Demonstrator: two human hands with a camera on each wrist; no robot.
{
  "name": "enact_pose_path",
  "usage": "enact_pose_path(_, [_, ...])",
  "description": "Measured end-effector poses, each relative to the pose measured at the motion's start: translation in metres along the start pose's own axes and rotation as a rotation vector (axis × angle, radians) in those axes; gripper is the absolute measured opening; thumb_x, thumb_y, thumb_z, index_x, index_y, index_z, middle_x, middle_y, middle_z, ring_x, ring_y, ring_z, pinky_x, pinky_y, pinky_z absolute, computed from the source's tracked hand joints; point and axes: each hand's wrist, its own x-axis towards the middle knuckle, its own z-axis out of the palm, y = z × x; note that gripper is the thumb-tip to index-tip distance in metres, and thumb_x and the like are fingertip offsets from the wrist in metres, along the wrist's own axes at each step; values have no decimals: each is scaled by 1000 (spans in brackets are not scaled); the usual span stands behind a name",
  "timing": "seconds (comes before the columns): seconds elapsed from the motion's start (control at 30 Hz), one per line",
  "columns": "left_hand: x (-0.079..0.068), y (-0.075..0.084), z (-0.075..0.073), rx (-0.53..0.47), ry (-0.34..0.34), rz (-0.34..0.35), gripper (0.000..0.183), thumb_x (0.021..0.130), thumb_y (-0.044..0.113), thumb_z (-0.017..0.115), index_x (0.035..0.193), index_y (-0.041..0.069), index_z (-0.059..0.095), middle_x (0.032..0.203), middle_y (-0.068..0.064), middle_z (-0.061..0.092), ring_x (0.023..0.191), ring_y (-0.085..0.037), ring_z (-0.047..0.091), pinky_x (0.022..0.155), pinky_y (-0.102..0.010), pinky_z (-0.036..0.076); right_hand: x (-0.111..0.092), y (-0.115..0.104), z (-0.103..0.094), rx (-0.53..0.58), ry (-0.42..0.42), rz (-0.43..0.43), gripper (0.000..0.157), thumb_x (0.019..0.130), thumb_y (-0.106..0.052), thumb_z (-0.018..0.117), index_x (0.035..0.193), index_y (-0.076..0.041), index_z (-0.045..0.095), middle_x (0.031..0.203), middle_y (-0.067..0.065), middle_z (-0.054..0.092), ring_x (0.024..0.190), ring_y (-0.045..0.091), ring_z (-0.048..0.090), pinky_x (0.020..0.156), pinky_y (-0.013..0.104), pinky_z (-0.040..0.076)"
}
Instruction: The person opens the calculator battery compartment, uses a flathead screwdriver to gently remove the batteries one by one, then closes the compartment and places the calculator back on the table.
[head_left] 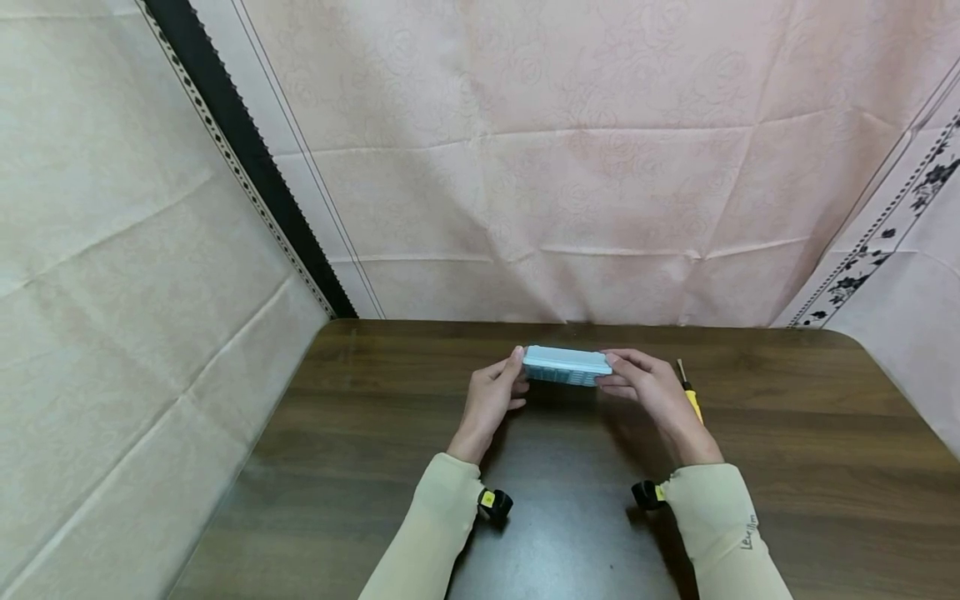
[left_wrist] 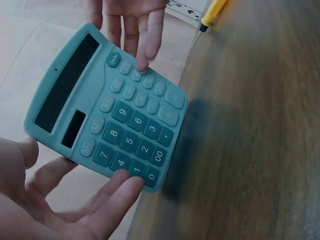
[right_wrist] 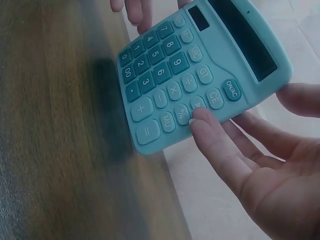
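Observation:
A light blue calculator is held up over the brown table between both hands. Its number keys and dark display show in the left wrist view. My left hand grips one side edge, with fingertips over the keys near 4 and 1. On the opposite side my right hand pinches the edge, a fingertip lying on a key near the % key in the right wrist view. The calculator's back is turned up toward the head camera, and its keys face away from it there.
A yellow-handled screwdriver lies on the table just beyond the right hand. Pale patterned cloth hangs behind the table's far edge, and more cloth hangs at the left.

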Motion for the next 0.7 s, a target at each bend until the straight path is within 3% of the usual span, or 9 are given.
enact_pose_path(0.37, [4,-1,2,-118,-12,8,57,106,50,63,129,-1,74,123,-28,68,113,-35,73,95,-43,60,-1,-1,0,33,10,44,60,110,-38,62,149,8,53,132,20,65,111,27,74,100,38,57])
enact_pose_path(0.53, [4,-1,0,-144,-5,11,53,106,46,66,129,-2,74,119,-28,70,111,-35,74,94,-43,60,1,0,1,60,18,73,59,107,-36,68,143,10,57,127,18,67,106,25,75,99,43,57])
enact_pose_path(0.7, [4,-1,-1,-140,-9,-10,48,105,42,69,129,1,75,114,-18,76,105,-31,76,90,-41,62,2,1,1,42,30,111,59,105,-35,70,141,11,58,126,19,69,99,20,76,96,45,59])
